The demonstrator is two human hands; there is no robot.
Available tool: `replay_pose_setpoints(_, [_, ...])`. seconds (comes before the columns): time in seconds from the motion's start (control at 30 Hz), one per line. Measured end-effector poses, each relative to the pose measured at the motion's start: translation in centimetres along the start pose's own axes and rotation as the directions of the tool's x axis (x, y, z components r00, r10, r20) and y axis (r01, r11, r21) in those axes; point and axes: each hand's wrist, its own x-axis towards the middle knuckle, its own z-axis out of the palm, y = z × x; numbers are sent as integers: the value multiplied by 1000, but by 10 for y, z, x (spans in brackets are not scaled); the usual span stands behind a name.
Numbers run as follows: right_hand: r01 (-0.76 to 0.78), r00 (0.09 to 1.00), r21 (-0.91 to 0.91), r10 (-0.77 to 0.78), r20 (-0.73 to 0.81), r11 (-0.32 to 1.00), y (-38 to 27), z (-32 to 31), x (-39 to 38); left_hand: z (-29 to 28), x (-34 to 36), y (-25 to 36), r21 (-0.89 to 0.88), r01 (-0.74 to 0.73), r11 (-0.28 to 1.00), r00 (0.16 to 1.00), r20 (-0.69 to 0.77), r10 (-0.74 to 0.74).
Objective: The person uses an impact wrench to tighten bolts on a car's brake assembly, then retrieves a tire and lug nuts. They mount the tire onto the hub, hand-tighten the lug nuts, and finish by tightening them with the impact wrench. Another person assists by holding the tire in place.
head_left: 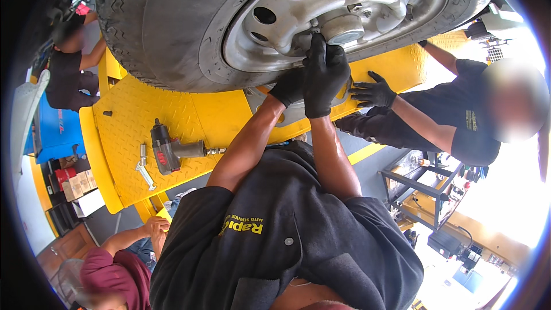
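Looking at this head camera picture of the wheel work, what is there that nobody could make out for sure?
Head view:
Whatever the right black-gloved hand may pinch against the silver steel wheel: covered by its own fingers.
The fingers of the left black-gloved hand: hidden behind the right one.
The top of the black rubber tire: cut off by the upper edge.
The small dark piece on the yellow metal platform: too small to identify.

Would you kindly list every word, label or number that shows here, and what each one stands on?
Wearer's dark shirt: yellow chest lettering, upside down; wording withheld.
Right-side co-worker's dark shirt: small yellow lettering; wording withheld.
Tire: dark raised characters, mostly too faint.
Blue cabinet: tiny marks, unreadable.
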Motion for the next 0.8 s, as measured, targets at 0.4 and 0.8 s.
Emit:
replay_pose_setpoints(0.4, [151, 979, -145, -127, 158, 978, -7, -14, -1, 10, 1, -5, 459, -85, 884, 996, 13, 89])
replay_pose_setpoints(0.8, [64, 980, 274, -112, 162, 959, -6, -5, -23, 64, -14, 1, -12, 56, 998, 982, -181, -57])
